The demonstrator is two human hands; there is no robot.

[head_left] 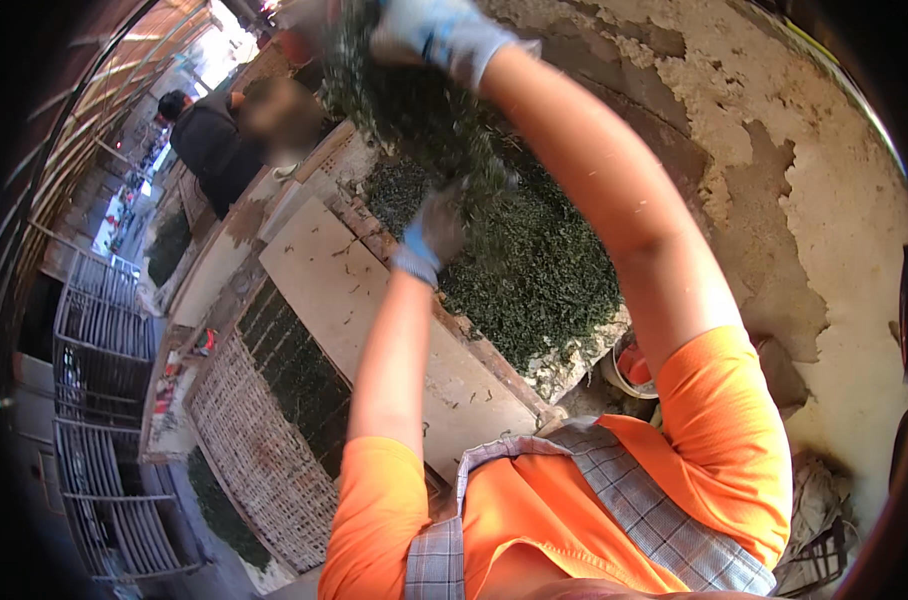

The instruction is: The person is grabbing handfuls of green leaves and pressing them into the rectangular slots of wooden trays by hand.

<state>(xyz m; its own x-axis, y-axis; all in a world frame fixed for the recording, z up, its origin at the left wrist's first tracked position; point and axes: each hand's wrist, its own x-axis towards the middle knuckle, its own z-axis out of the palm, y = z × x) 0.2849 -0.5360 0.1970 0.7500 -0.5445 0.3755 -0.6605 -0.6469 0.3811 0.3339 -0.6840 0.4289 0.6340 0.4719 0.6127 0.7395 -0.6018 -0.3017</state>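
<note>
Peeling plaster backs a pan of green leaves (pixel 534 270); right hand (pixel 439 35) clamps a lifted bunch, left hand (pixel 436 228) beneath grips more—shake loosely, evenly.

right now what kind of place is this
Probably a tea-processing workshop. Both gloved hands, left hand and right hand, work a heap of dark green leaves in a wall-side pan; a woven bamboo tray and stacked wire racks stand nearby.
</note>
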